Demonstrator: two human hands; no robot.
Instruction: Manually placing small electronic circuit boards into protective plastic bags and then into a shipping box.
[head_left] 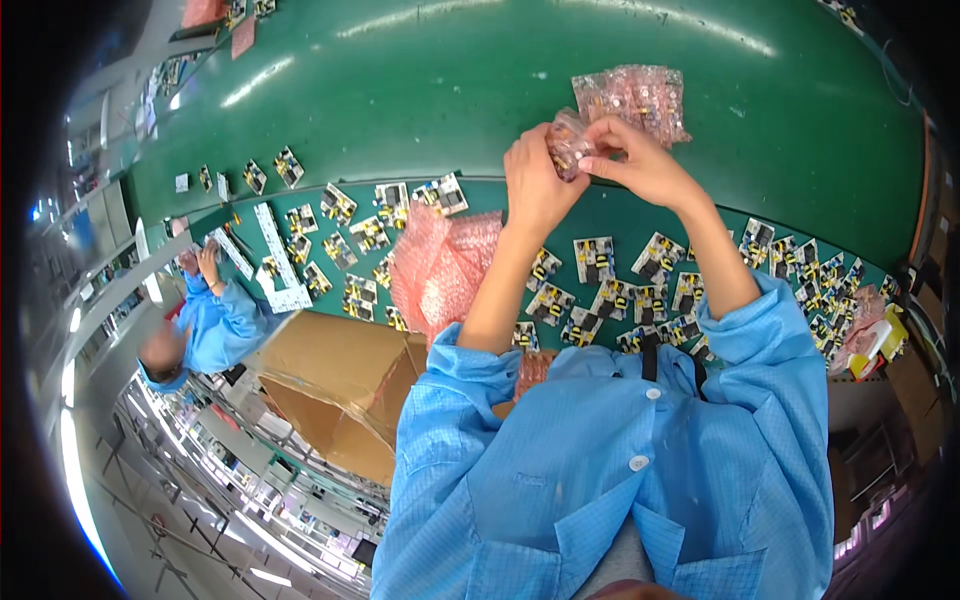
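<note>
My left hand (538, 183) is closed around a small pinkish clear bubble-wrap bag (568, 140), held above the green table. Something inside the bag looks like a circuit board, though the plastic blurs it. My right hand (640, 165) pinches the bag's right side between thumb and fingers. Just beyond, a group of bubble-wrapped circuit boards (640, 100) lies on the table. A heap of pink bubble-wrap bags (445, 265) sits left of my left forearm. Bare circuit boards (610, 298) with black and yellow parts are spread along the near strip of the table.
An open cardboard box (335, 370) stands below the table's near edge at left. Further left, a co-worker in a blue smock (225, 325) works beside white strips (278, 250). More boards and wrapping (865, 325) pile up at the right end.
</note>
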